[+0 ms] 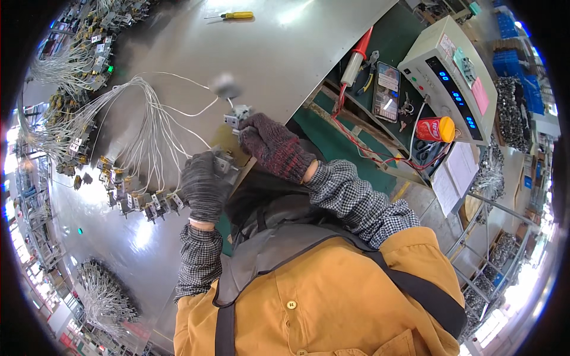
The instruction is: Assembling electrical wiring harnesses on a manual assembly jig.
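Note:
My right hand [274,147], in a dark red and black knit glove, is closed on a small silvery metal part [237,114] with a white wire running from it. My left hand [205,187], in a grey striped glove, is closed round another metal part [224,163] at the table's near edge. A dull yellowish patch [227,140] lies between the hands; I cannot make out what it is. White wires [155,113] fan out left of my hands. Several similar metal parts [139,200] sit in a row at their ends.
A yellow-handled screwdriver [237,15] lies at the far side of the metal table [178,41]. More wired parts [101,296] are heaped on the left. To the right are a meter box [451,77] with blue digits, a phone [387,92], pliers [369,71] and a red-and-orange container [435,129].

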Motion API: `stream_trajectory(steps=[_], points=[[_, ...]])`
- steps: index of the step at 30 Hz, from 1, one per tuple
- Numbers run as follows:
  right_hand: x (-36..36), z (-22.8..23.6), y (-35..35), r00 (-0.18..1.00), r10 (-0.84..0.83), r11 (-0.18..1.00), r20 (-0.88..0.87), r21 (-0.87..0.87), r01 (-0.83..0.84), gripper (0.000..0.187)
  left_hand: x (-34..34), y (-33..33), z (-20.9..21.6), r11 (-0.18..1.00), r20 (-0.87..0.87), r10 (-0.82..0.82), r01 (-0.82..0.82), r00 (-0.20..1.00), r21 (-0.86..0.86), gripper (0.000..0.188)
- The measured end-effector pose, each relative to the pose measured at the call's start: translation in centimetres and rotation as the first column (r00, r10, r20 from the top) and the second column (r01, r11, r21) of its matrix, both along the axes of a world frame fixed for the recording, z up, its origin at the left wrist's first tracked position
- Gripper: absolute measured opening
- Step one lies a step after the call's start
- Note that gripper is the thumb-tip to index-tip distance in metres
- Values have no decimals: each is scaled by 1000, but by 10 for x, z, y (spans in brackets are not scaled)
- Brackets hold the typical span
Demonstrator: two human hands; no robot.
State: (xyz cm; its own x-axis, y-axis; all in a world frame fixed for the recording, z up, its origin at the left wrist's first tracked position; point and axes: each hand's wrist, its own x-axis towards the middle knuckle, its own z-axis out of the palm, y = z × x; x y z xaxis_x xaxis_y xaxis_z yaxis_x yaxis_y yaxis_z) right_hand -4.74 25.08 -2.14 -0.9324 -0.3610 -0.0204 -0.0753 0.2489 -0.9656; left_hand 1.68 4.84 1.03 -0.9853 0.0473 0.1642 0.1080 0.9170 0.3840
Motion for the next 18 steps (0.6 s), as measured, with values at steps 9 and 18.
stream_trajectory(steps=[9, 18], points=[[29, 20, 25, 972, 224, 970, -74, 111, -216, 29, 2, -20, 12, 989, 94, -146, 146, 985, 17, 44], [33, 15, 2, 904, 285, 958, -319, 128, -257, 38, 1, -23, 5, 985, 80, -66, 52, 995, 165, 53]])
